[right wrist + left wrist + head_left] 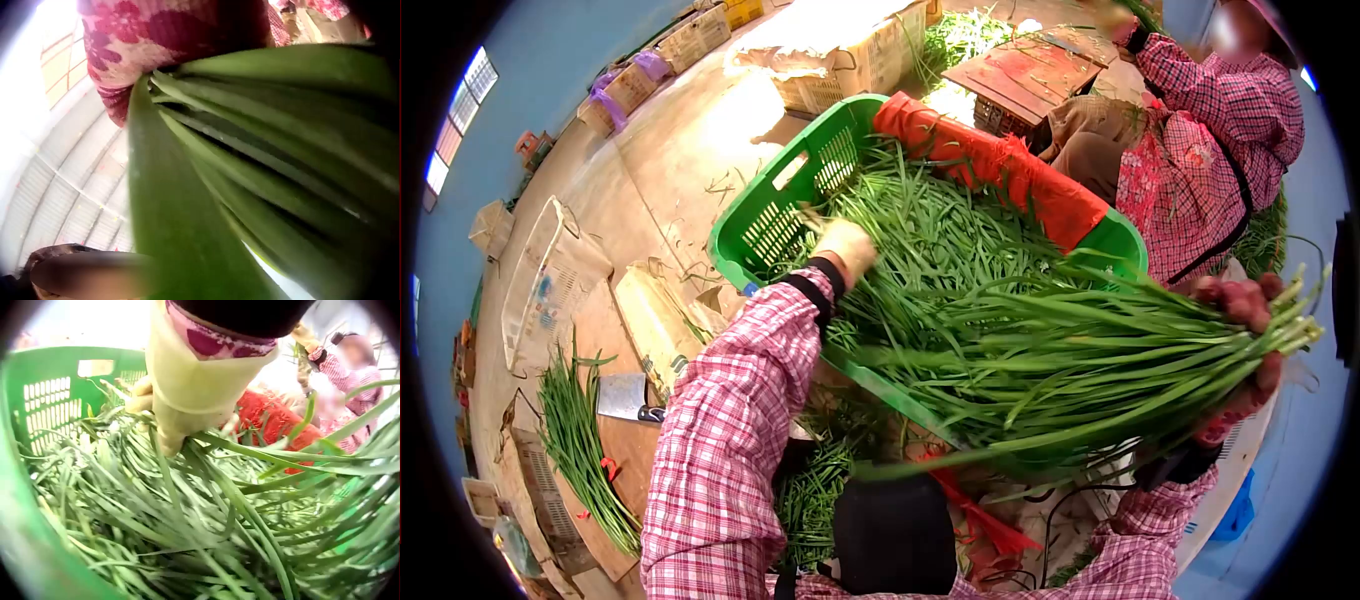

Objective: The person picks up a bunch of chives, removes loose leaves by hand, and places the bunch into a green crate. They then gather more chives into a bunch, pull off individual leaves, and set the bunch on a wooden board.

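In the head view the left hand (847,250), in a pale glove, is at the left part of the green basket (730,235). Its fingers curl round some green leaves (250,506), and pale stalk ends poke out beyond the glove (181,394) in the left wrist view. The right hand (1245,315), in a red patterned glove, grips a large bunch of long green stalks (1080,350) near the pale ends. The bunch's leaves fan leftward over the basket. Close up in the right wrist view are the floral glove (175,37) and broad leaves (187,206).
A cleaver (622,397) and another bunch of stalks (580,440) lie on a board at the left. Red cloth (1000,175) covers the basket's far rim. Another person (1200,130) sits beyond it beside a reddish board (1020,80). Crates (840,65) stand behind.
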Action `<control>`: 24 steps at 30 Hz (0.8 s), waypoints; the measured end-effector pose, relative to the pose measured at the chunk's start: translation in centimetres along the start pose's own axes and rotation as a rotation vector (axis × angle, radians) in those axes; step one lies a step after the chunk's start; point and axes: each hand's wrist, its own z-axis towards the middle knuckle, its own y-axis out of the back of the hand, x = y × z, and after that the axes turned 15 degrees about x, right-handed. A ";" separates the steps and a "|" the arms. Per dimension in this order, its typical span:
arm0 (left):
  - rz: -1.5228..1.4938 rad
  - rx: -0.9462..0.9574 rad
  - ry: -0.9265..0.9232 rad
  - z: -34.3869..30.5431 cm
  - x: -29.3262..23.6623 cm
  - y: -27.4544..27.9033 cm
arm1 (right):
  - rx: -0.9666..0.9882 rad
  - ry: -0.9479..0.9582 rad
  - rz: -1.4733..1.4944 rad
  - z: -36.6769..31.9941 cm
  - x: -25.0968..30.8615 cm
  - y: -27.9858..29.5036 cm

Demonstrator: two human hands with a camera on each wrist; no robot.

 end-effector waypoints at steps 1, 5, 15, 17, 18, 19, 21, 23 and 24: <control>-0.030 0.151 0.069 0.0 1.0 -0.6 | -0.012 0.025 -0.064 -0.2 1.4 0.6; -0.054 0.366 0.197 -2.9 1.9 0.9 | -0.015 -0.039 -0.324 0.6 5.4 1.5; -0.797 -0.176 -0.379 -11.1 2.2 12.3 | -0.244 -0.076 -0.464 5.1 3.6 -0.3; -0.888 -0.457 -0.395 -14.6 4.2 12.8 | -0.134 -0.063 -0.522 6.5 4.3 -3.8; -0.913 -0.566 -0.387 -16.7 4.8 13.2 | -0.091 -0.049 -0.510 6.9 4.5 -4.7; -0.937 -0.645 -0.364 -18.3 5.2 13.4 | -0.051 -0.040 -0.489 7.2 4.3 -5.5; -0.978 -0.764 -0.312 -20.4 5.8 13.4 | 0.019 -0.052 -0.407 8.1 2.3 -6.3; -0.992 -0.860 -0.267 -22.9 5.3 13.6 | 0.086 -0.063 -0.318 8.7 0.5 -8.3; -0.994 -0.909 -0.255 -23.6 5.0 13.5 | 0.111 -0.069 -0.284 9.1 -0.5 -9.3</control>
